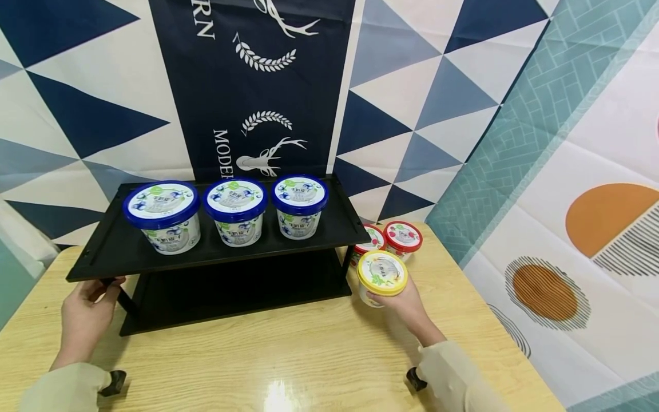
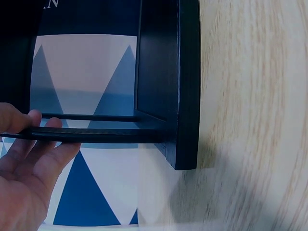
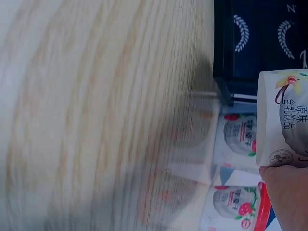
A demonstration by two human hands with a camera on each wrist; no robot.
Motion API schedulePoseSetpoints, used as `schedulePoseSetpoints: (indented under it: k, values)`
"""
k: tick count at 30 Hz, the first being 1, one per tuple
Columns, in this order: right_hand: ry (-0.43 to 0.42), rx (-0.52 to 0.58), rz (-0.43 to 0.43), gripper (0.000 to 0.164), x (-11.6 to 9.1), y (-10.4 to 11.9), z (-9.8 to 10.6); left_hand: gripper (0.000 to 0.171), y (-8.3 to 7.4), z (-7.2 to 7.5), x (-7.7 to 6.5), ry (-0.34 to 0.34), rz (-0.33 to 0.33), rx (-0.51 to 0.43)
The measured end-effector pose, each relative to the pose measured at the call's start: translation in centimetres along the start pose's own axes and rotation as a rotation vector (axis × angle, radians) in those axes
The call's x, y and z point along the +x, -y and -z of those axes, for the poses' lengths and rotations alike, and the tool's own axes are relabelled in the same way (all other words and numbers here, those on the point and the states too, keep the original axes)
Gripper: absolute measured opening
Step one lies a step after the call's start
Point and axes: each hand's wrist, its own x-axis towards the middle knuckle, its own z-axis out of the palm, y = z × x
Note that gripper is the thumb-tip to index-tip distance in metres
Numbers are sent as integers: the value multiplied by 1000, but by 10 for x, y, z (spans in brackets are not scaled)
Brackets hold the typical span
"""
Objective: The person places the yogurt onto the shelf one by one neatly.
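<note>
Holding the yellow-lidded tub (image 1: 382,272) in the right hand (image 1: 405,298), near red-lidded tubs (image 1: 403,236); gripping a post (image 2: 113,136) of the rack (image 1: 237,289) with the left hand (image 1: 88,312).

Pale wood-grain tabletop (image 1: 309,360), glare spot at front. Wall cloth behind: navy, grey-blue and off-white triangles (image 1: 98,120) flanking a navy panel (image 1: 257,91) with white stag heads (image 1: 257,163), leaf sprigs (image 1: 265,62), sideways lettering (image 1: 221,151). Right: teal herringbone band (image 1: 556,91), then white cloth (image 1: 546,229) with orange rounded shapes (image 1: 546,292), black-lined arcs.
</note>
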Motion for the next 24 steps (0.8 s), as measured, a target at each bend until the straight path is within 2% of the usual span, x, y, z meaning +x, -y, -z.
schedulePoseSetpoints:
  k: [16,24]
  values:
    - [47,-22,4,92,-8,11,-18,13,1,-1,2,-2,33,23]
    - [67,0,3,93,-14,13,-24,12,2,0,2,4,22,15]
